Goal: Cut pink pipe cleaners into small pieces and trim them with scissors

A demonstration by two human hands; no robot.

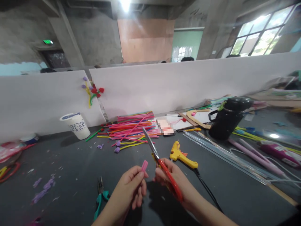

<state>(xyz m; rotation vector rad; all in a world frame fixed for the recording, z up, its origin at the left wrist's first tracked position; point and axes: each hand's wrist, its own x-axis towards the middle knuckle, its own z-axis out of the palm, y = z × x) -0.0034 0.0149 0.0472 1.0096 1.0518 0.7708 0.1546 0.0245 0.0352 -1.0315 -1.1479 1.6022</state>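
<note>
My left hand [134,185] pinches a short pink strip [144,165] between thumb and fingers; whether it is paper or pipe cleaner I cannot make out. In my right hand [170,175] is a pair of scissors [169,180] with red handles, the metal blades pointing up and away to the left. The blades are apart from the pink strip. Teal-handled pliers [100,194] lie just left of my left forearm. A yellow glue gun [182,155] rests on the dark table [94,163] beyond my right hand, its black cord running toward me.
Pink, red and yellow pipe cleaners [131,128] are heaped at the back by a white partition [145,91]. A white cup [76,126] stands left of them. At right are a black jug [225,119] and clear glue sticks [223,155]. Purple scraps [44,190] lie at left.
</note>
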